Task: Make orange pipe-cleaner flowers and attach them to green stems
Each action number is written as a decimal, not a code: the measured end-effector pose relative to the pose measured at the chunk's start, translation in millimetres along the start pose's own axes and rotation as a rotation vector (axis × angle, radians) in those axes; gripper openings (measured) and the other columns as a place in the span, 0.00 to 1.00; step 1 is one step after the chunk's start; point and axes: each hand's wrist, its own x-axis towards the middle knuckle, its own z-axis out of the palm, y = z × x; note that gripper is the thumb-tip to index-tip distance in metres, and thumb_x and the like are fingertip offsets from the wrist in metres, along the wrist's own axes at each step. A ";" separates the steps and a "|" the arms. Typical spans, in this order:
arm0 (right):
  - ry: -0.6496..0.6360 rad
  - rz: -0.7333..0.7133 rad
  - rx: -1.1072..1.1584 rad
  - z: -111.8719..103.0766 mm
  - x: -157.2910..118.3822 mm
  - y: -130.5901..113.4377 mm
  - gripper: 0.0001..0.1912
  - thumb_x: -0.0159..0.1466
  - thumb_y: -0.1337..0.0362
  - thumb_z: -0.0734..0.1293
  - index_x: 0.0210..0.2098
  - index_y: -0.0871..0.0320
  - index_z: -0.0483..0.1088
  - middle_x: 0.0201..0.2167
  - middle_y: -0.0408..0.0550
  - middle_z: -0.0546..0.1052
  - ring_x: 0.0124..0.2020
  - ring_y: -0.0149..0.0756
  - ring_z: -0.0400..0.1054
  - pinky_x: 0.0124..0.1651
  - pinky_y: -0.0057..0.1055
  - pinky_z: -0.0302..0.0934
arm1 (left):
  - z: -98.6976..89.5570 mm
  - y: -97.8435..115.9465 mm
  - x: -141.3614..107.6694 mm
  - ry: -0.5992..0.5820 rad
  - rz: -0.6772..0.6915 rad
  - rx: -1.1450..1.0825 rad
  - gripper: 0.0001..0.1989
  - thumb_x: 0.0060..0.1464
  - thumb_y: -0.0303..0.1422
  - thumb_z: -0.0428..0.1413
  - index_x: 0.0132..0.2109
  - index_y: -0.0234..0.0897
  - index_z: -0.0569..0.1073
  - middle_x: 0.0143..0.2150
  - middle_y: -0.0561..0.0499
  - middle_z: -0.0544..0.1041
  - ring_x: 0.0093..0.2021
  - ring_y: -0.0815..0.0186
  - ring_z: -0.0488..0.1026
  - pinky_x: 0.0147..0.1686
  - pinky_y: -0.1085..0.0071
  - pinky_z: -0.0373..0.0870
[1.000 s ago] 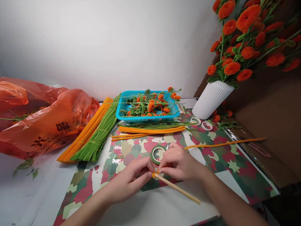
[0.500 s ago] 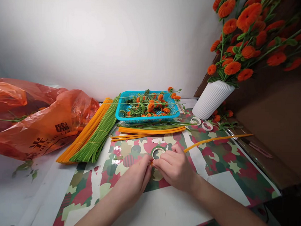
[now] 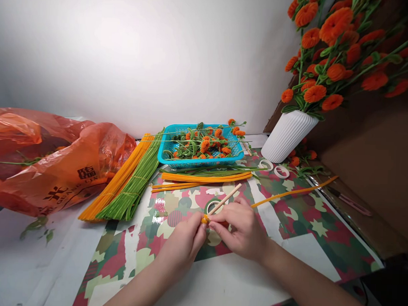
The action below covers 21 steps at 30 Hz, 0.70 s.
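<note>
Between my two hands is a small coil of orange pipe cleaner (image 3: 205,219). My left hand (image 3: 186,237) pinches it from the left, fingers closed. Touching its right side, my right hand (image 3: 243,226) is closed on the orange strand (image 3: 293,191), whose long tail runs out to the right. A thin wooden stick (image 3: 226,197) slants up and right from the coil, past the right fingers. Just behind the fingers lies a roll of pale tape (image 3: 210,203), partly hidden by the stick and right hand.
Behind stands a blue basket (image 3: 200,162) of small orange flowers. Orange (image 3: 123,177) and green pipe-cleaner bundles (image 3: 136,179) and an orange plastic bag (image 3: 73,166) lie left. At right are a white vase (image 3: 288,136) of orange flowers, two white rings (image 3: 281,172) and a pink-handled tool (image 3: 352,204).
The wooden stick now shows above the right hand, and more of the orange coil is visible between the fingertips. The strand's far end has shifted slightly left and up.
</note>
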 end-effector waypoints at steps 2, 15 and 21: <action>-0.019 0.023 0.092 0.0 0.0 1.7 0.07 0.63 0.68 0.66 0.28 0.59 0.73 0.22 0.41 0.78 0.23 0.29 0.67 0.34 0.32 0.50 | -1.7 2.2 -1.0 -0.026 0.008 -0.075 0.13 0.63 0.37 0.42 0.29 0.41 0.57 0.25 0.57 0.57 0.24 0.68 0.53 0.24 0.72 0.50; -0.370 0.088 0.208 -22.1 10.9 21.1 0.19 0.62 0.52 0.69 0.22 0.58 0.74 0.19 0.39 0.75 0.22 0.26 0.63 0.37 0.34 0.45 | -17.0 -2.6 -0.1 -0.300 0.269 0.170 0.17 0.65 0.36 0.41 0.27 0.39 0.56 0.20 0.60 0.50 0.20 0.72 0.48 0.22 0.73 0.44; -0.249 -0.250 -0.194 -16.9 8.5 12.0 0.19 0.71 0.65 0.57 0.26 0.59 0.71 0.19 0.40 0.71 0.24 0.28 0.57 0.36 0.33 0.43 | -14.6 -4.8 4.6 -0.158 0.153 0.462 0.15 0.63 0.37 0.42 0.27 0.40 0.54 0.20 0.58 0.54 0.20 0.70 0.47 0.22 0.71 0.41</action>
